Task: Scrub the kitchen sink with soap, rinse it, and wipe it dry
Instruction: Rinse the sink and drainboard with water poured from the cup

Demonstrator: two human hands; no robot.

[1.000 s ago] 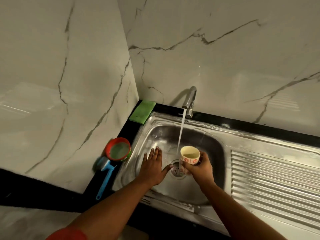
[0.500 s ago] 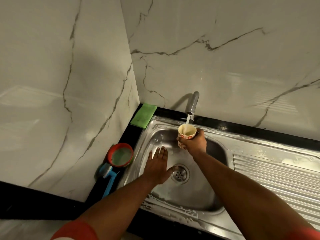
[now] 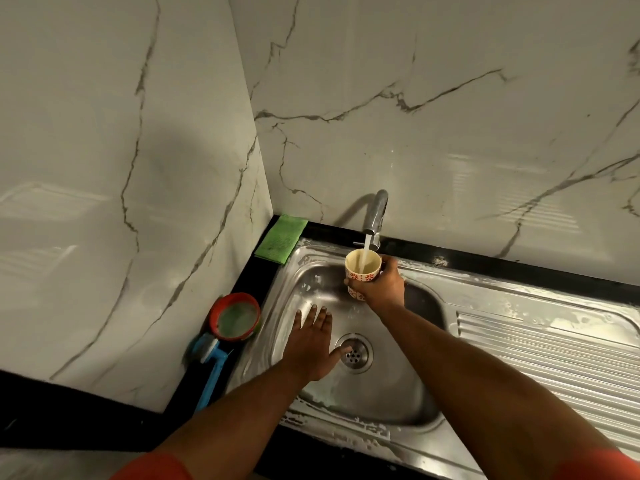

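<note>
Head view caught the right hand (image 3: 379,289) wrapped round the patterned cup (image 3: 362,270), which was held upright directly under the tap (image 3: 375,213) so the running stream dropped straight in. It looked like rinse water being collected. The left hand (image 3: 311,344) lay flat on the sink (image 3: 391,386) floor, fingers straight and spread, just beside the drain (image 3: 353,353), probably ready to rub soap loose. Suds (image 3: 349,429) streaked the front rim, so rinsing looked unfinished.

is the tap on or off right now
On. A stream of water runs from the tap straight into the cup, which the right hand holds upright just under the spout, above the sink.
</note>
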